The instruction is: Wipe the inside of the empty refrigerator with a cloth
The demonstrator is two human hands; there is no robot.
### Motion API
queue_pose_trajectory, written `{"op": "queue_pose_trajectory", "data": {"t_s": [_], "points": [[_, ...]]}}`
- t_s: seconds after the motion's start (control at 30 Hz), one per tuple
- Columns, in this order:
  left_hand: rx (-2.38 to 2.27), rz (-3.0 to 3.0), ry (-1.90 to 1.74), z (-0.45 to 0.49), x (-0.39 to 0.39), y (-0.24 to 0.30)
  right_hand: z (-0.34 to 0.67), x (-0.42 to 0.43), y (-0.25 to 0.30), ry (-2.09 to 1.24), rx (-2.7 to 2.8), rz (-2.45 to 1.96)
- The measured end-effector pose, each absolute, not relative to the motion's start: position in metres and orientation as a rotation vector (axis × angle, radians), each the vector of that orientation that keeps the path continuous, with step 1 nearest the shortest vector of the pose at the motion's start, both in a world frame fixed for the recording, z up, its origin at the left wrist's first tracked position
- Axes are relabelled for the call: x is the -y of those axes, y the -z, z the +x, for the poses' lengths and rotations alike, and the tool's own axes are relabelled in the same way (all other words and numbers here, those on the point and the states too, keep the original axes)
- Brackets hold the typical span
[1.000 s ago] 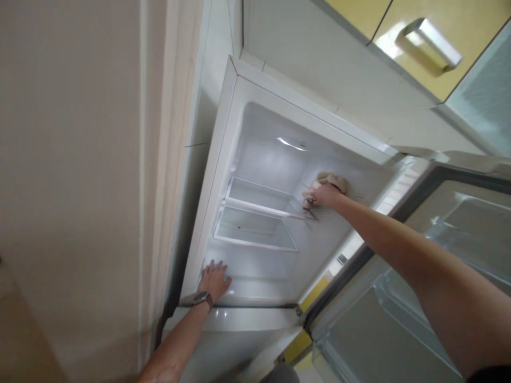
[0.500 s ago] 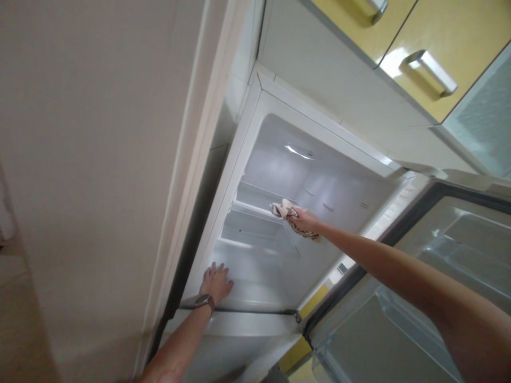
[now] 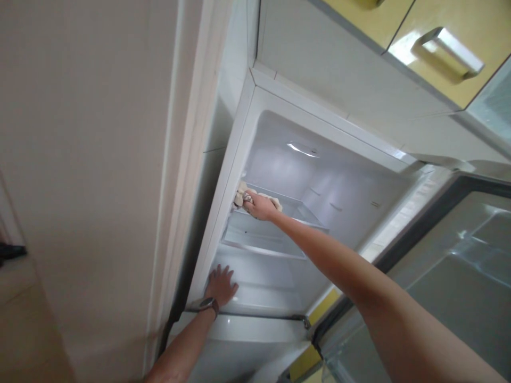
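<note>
My right hand (image 3: 260, 205) grips a crumpled, patterned cloth (image 3: 240, 196) at the left end of a glass shelf (image 3: 309, 214) inside the fridge (image 3: 235, 146). The cloth partly hides that end of the shelf. A lower shelf (image 3: 263, 250) sits beneath it. Fingers spread, my left hand (image 3: 222, 286) rests low inside the fridge near its left wall, with a watch (image 3: 208, 304) on the wrist and nothing held.
The fridge door (image 3: 439, 298) stands open on the right, with clear door bins. Yellow cabinets (image 3: 447, 48) with metal handles hang above. A pale door or wall panel (image 3: 91, 159) fills the left side.
My right hand has moved left along the shelf with the cloth, from its middle to its left end. My left hand stays in nearly the same place. The view has shifted slightly.
</note>
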State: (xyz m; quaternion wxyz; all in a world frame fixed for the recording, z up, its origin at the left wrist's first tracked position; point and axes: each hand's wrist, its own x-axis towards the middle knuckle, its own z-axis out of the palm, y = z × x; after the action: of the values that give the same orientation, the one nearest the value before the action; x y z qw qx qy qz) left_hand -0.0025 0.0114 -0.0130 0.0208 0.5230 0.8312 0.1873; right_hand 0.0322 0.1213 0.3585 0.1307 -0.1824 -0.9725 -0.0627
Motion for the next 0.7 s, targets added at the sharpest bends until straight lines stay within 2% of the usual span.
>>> {"op": "queue_pose_trajectory", "data": {"t_s": [0.17,0.37,0.53,0.7], "points": [[-2.594,1.631,-0.577,-0.002,-0.010,0.016,0.050,-0.147,-0.361,0.201,2.832,-0.455],[-2.578,1.642,-0.594,-0.001,-0.006,0.011,0.088,-0.207,-0.375,0.006,2.686,-0.858],[-2.574,1.585,-0.626,0.001,-0.006,0.011,0.125,-0.280,-0.405,-0.088,2.133,-1.341],[-2.572,1.552,-0.623,0.000,-0.010,0.019,0.117,-0.340,-0.444,-0.135,1.556,-1.456]]}}
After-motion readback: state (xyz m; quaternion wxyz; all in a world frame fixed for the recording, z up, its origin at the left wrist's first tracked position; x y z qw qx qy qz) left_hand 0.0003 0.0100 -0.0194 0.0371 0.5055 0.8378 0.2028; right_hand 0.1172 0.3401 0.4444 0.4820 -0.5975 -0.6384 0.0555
